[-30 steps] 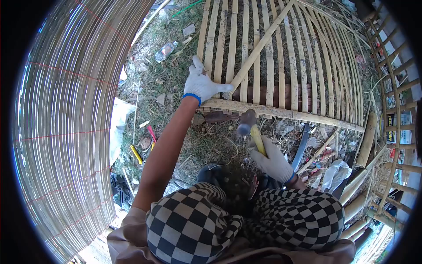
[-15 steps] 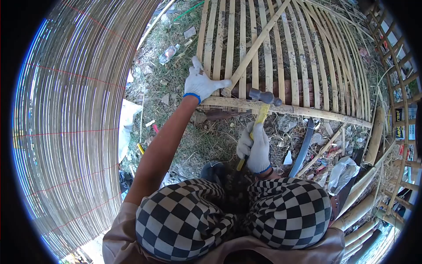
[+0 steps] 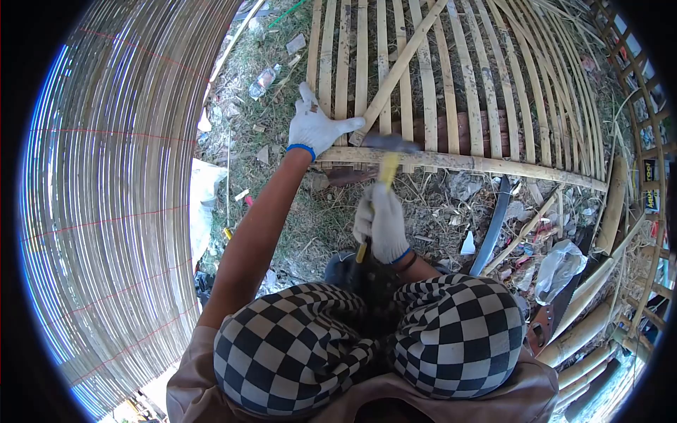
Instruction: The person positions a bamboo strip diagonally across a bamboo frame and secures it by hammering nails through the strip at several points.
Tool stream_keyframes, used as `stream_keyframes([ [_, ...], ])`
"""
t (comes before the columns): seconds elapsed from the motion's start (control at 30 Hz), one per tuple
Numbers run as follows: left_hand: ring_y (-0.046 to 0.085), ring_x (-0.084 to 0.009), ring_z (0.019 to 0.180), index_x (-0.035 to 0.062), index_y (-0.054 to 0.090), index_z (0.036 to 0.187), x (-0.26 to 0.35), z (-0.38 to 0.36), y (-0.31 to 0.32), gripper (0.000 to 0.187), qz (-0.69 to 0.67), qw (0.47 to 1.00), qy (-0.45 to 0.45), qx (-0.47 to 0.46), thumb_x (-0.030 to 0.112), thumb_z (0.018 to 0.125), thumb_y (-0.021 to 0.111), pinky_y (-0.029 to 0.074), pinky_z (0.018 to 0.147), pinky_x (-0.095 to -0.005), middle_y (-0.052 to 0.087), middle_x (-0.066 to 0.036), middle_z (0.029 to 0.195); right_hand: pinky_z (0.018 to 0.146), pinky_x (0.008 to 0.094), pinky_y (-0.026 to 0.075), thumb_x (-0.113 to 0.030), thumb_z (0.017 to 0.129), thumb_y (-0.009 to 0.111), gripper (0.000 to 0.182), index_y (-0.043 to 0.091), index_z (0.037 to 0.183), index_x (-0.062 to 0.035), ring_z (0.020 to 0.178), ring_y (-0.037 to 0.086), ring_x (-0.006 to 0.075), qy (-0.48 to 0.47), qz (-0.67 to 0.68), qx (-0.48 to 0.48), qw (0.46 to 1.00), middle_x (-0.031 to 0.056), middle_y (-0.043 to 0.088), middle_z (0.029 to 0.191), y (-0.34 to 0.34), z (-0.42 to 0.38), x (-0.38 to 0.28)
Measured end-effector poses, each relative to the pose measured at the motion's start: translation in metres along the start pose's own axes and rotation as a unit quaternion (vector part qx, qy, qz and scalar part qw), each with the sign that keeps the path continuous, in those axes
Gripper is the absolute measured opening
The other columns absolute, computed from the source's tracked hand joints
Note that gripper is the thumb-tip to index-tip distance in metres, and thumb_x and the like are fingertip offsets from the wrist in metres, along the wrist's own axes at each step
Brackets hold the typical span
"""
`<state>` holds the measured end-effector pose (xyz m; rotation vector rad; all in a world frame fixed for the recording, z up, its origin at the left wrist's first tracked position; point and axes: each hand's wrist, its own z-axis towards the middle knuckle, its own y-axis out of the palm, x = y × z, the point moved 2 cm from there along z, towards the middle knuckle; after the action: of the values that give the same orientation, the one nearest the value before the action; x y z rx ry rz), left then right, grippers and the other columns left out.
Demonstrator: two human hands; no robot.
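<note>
My left hand (image 3: 314,131), in a white knit glove with a blue cuff, lies spread over the bamboo slats (image 3: 362,60) at their near left corner. Its outstretched thumb meets the lower end of a diagonal bamboo strip (image 3: 402,68). In my gloved right hand (image 3: 385,224) is a hammer (image 3: 388,170), gripped by its yellow and black handle. The hammer's head is smeared by motion and overlaps the crosswise bamboo strip (image 3: 451,161) near the diagonal strip's end. Reddish-brown boards (image 3: 486,134) show beneath the slats.
A tall bamboo screen (image 3: 106,211) stands along the left. To the right lie a curved dark blade-like strip (image 3: 493,229), a clear plastic bag (image 3: 560,271), a handsaw (image 3: 541,324) and bamboo poles (image 3: 585,338). A plastic bottle (image 3: 264,82) rests on the littered grass.
The hammer and my right hand have moved left, bringing the hammer head nearer my left thumb. My left hand keeps its place on the slats. The view has shifted slightly.
</note>
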<state>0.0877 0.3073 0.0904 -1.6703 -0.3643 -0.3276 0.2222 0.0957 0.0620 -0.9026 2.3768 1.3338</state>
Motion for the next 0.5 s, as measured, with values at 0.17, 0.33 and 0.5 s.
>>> stream_keyframes([
  [0.17, 0.061, -0.0480, 0.139, -0.0138, 0.008, 0.168, 0.005, -0.005, -0.006, 0.163, -0.016, 1.000, -0.013, -0.020, 0.073, 0.063, 0.096, 0.055, 0.115, -0.0463, 0.048, -0.038, 0.155, 0.044, 0.0307, 0.038, -0.053, 0.117, 0.052, 0.034, 0.052, 0.108, -0.0193, 0.048, 0.040, 0.0098, -0.024, 0.031, -0.005, 0.999, -0.0057, 0.040, 0.069, -0.004, -0.003, 0.002],
  [0.33, 0.059, -0.0486, 0.142, -0.0118, 0.007, 0.170, 0.007, -0.006, -0.007, 0.158, -0.010, 1.000, -0.011, -0.022, 0.070, 0.067, 0.094, 0.052, 0.119, -0.0464, 0.047, -0.039, 0.158, 0.043, 0.0310, 0.038, -0.052, 0.118, 0.051, 0.035, 0.053, 0.110, -0.0181, 0.047, 0.042, 0.0098, 0.033, -0.055, -0.027, 0.998, -0.0054, 0.043, 0.069, -0.009, 0.002, 0.005],
  [0.5, 0.061, -0.0482, 0.137, -0.0160, 0.006, 0.168, -0.001, -0.001, 0.001, 0.168, -0.011, 1.000, 0.005, -0.001, 0.076, 0.060, 0.096, 0.056, 0.114, -0.0452, 0.048, -0.038, 0.153, 0.042, 0.0298, 0.037, -0.046, 0.118, 0.053, 0.031, 0.051, 0.107, -0.0163, 0.045, 0.041, 0.0084, 0.017, -0.022, 0.028, 0.999, -0.0061, 0.042, 0.067, -0.004, -0.004, 0.001],
])
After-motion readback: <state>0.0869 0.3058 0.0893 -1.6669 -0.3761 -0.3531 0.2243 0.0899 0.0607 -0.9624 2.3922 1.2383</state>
